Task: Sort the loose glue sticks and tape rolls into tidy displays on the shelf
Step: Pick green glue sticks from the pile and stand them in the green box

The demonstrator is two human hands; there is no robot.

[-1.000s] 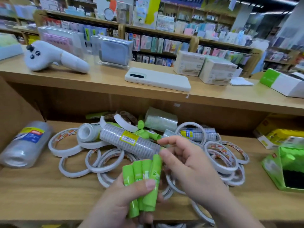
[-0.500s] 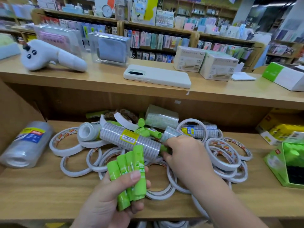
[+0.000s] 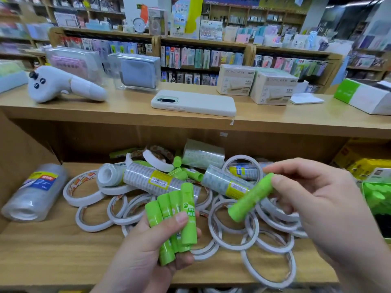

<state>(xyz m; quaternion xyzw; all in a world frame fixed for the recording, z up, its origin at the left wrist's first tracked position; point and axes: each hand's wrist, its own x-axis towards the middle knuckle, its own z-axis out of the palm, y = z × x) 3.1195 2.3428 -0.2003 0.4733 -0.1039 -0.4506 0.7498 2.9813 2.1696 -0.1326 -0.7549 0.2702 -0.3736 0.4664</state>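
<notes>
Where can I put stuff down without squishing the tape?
The lower shelf is bare at front left, in front of the wrapped tape pack. The top shelf is bare between controller and phone. The middle pile of tape rings is crowded.

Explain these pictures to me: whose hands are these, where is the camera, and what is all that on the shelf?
There is no machine here. A person works with bare hands, and the one camera sits on their head, looking forward and down, so every picture is their own view. The left hand grips a bunch of green glue sticks. The right hand pinches one more stick at its top end. Below them, on the wooden shelf, lies a heap of white tape rolls, with wrapped tape packs and a few loose sticks mixed in. On the top board lie a phone and a white controller.
</notes>
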